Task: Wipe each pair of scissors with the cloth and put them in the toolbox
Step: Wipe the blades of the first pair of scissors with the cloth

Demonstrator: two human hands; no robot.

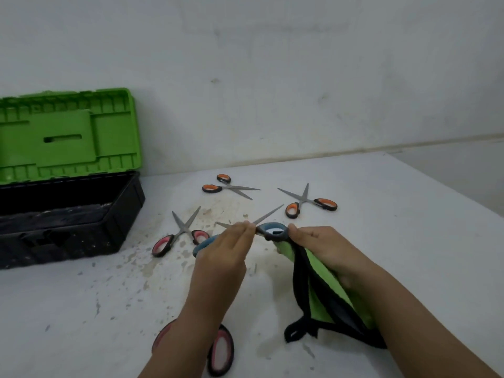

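Blue-handled scissors (272, 231) are held above the table with the blades spread. My left hand (226, 249) pinches them near the pivot, and one blue handle shows under that hand. My right hand (316, 246) grips a green cloth with black edging (319, 293) and its fingertips touch the other handle ring. The cloth hangs down under my right forearm. The toolbox (128, 214) stands open at the left, with a black base and a raised green lid (68, 135).
Two orange-handled pairs of scissors (229, 186) (308, 201) lie beyond my hands. A pink-handled pair (180, 236) lies just left of my left hand. Another pink-handled pair (221, 347) lies near the front edge, partly under my left forearm. The white table (395, 214) is stained.
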